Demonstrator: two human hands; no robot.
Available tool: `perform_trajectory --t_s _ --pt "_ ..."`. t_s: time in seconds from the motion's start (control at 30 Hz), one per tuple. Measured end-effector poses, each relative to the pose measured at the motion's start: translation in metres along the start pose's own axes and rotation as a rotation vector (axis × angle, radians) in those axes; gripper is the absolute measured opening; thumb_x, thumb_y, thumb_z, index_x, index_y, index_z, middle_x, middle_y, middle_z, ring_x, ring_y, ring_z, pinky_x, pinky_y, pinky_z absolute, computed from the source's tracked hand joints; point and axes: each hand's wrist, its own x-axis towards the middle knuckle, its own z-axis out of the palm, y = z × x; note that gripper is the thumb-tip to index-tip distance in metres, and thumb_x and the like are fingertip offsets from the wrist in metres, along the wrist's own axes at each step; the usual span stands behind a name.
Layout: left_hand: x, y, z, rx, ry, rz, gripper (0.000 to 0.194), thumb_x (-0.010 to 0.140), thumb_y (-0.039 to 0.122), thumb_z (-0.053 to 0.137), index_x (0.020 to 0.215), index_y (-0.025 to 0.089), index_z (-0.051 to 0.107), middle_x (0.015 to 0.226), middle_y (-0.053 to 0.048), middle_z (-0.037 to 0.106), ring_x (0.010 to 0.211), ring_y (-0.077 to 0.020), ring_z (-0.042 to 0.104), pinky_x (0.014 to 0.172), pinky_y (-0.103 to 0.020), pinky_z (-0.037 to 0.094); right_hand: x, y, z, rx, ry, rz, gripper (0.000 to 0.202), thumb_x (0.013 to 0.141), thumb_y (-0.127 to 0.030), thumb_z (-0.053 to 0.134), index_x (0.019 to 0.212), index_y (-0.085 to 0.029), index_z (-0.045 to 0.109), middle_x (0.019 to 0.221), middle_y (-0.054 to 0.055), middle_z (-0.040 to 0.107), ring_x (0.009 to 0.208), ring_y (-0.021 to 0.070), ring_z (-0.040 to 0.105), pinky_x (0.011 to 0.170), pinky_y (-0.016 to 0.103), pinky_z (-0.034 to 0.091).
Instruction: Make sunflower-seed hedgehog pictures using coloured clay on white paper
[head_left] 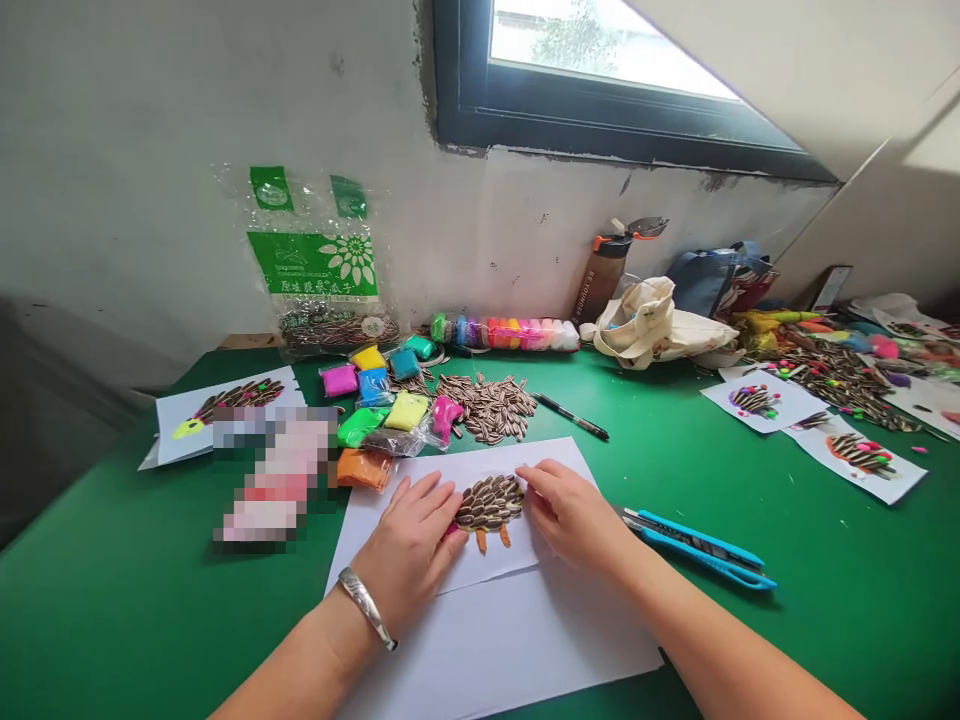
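Flanking the dark, oval sunflower-seed figure (491,502) with orange legs (481,541) on white paper (487,462), the left grip (416,535) lies with fingers apart while the right grip (574,510) curls at the figure's right edge, whether pinching I cannot tell, and uneven pressure could dislodge seeds (486,497).
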Motion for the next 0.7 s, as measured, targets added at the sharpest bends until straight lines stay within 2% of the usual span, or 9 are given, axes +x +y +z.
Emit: perform_trajectory --t_s 0.23,0.7 --pt "-0.0005 -0.0032 0.0016 -0.006 -0.009 0.012 0.037 0.089 0.033 0.048 0.119 0.012 0.057 0.12 -0.014 0.062 0.119 -0.0331 0.049 0.098 -0.061 0.038 -0.0025 0.006 -0.001 0.144 -0.037 -0.034 0.037 0.078 -0.006 0.049 0.11 -0.024 0.057 0.087 0.002 0.056 0.074 0.0129 0.054 0.069 0.025 0.043" --pt "-0.0002 -0.0004 -0.0006 0.028 -0.045 -0.011 0.035 0.088 0.029 0.049 0.119 0.013 0.056 0.122 -0.014 0.06 0.119 -0.0329 0.049 0.098 -0.061 0.038 0.0023 0.0065 0.0008 0.187 -0.051 0.013 0.028 0.081 -0.011 0.048 0.102 -0.025 0.061 0.086 0.001 0.055 0.072 0.0125 0.052 0.066 0.025 0.041"
